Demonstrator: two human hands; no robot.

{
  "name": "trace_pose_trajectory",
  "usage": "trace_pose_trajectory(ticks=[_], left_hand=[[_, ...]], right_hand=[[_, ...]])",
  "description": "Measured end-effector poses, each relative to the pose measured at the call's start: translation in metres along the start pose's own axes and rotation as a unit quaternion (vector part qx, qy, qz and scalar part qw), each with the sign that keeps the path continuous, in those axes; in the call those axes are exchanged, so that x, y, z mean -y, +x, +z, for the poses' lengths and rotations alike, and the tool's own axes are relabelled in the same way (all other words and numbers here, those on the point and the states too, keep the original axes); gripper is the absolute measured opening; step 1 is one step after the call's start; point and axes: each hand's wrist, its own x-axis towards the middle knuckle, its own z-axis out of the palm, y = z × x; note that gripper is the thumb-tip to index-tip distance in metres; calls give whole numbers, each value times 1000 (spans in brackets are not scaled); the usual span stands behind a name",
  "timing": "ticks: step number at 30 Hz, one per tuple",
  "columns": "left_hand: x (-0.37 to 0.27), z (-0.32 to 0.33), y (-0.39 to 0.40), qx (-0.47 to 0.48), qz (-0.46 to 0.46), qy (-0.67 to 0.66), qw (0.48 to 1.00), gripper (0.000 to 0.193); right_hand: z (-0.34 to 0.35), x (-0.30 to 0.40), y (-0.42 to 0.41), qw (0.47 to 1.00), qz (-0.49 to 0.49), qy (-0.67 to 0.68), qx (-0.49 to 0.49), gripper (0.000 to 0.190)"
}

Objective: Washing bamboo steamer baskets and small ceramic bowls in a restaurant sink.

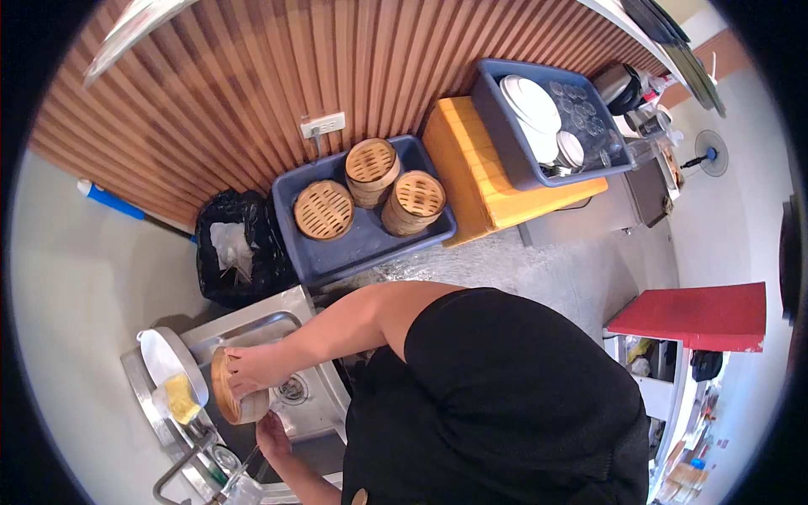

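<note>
Over the steel sink (315, 410), my right hand (252, 371) grips a round bamboo steamer basket (222, 385), which is tilted on its side. My left hand (274, 435) is at the basket's lower edge, its fingers partly hidden, so its grip is unclear. Beyond the basket, a yellow sponge or cloth (182, 399) lies by a white oval dish (172, 358) on the sink's ledge. A bent metal faucet (180, 466) stands near the left hand. The sink drain (293, 390) shows beside my right wrist.
A blue-grey tub (360, 255) holds several slatted bamboo steamers (372, 163). Beside it are a black-bagged bin (211, 278) and a yellow-covered box (470, 158) under another tub (505, 151) with white dishes and glasses. A wall outlet (323, 125) has a plug in it.
</note>
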Motion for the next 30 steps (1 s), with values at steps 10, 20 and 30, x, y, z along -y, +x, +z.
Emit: trace_pose_trajectory(ticks=[10,20,30], left_hand=[[9,-9,-14,-80,-20,-6,997,15],[11,-18,-30,-133,-24,-18,991,17],[-7,-7,-28,-78,13,109,991,25]], right_hand=[[-123,-69,-115,904,291,202,-240,54],[-136,-155,-286,792,566,-225,31,48],[-67,-219,-314,696,613,-205,313,37]])
